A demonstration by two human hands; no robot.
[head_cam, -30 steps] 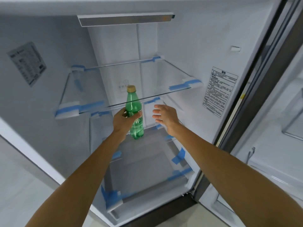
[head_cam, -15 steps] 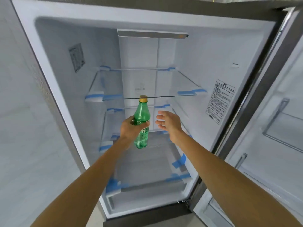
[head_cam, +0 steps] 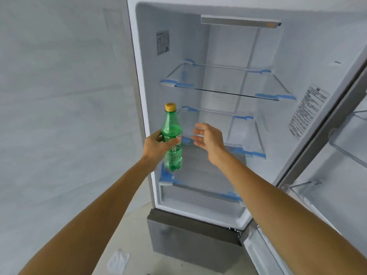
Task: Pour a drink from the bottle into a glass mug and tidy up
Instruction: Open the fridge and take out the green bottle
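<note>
My left hand (head_cam: 156, 144) grips a green plastic bottle (head_cam: 172, 126) with a yellow cap around its middle and holds it upright in front of the left edge of the open fridge (head_cam: 224, 46). My right hand (head_cam: 208, 138) hovers just right of the bottle, fingers spread, holding nothing and not touching it. No glass mug is in view.
The fridge has glass shelves (head_cam: 226, 90) taped with blue strips, with nothing on them. Its door (head_cam: 337, 191) stands open at the right. A pale wall (head_cam: 59, 96) is to the left, and a white scrap (head_cam: 118, 261) lies on the floor below.
The bottle has come out of the fridge toward me and to the left. The view has pulled back, so the wall and the fridge's lower front now show.
</note>
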